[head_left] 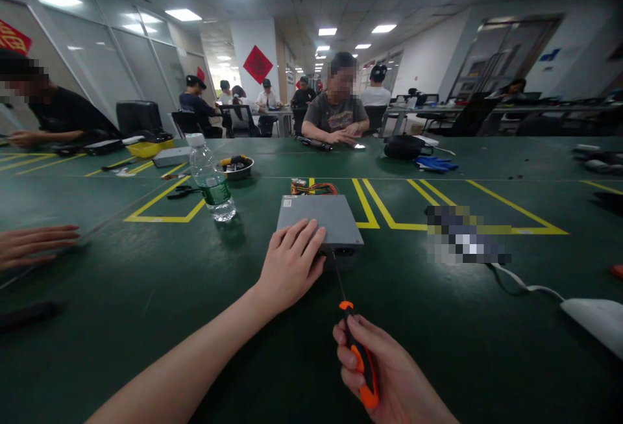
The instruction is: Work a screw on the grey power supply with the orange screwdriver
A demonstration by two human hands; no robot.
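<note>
A grey metal computer power supply (335,219) sits on the green table in front of me, its bundle of coloured cables (318,188) at the far side. My left hand (292,265) lies over its near left part, fingers stretched out flat on the top and thumb by the near face. In my right hand (374,362), closed around the handle, is an orange and black screwdriver (361,359). Its thin shaft points up and away, and the tip meets the near face beside the power socket (345,252). The exact contact point is too small to make out.
A water bottle (210,180) stands left of the power supply, with pliers (183,191) and a metal bowl (237,168) near it. A blurred-out device (464,236) with a white cable lies right. Another person's hand (36,245) rests at left; a person (335,102) sits opposite.
</note>
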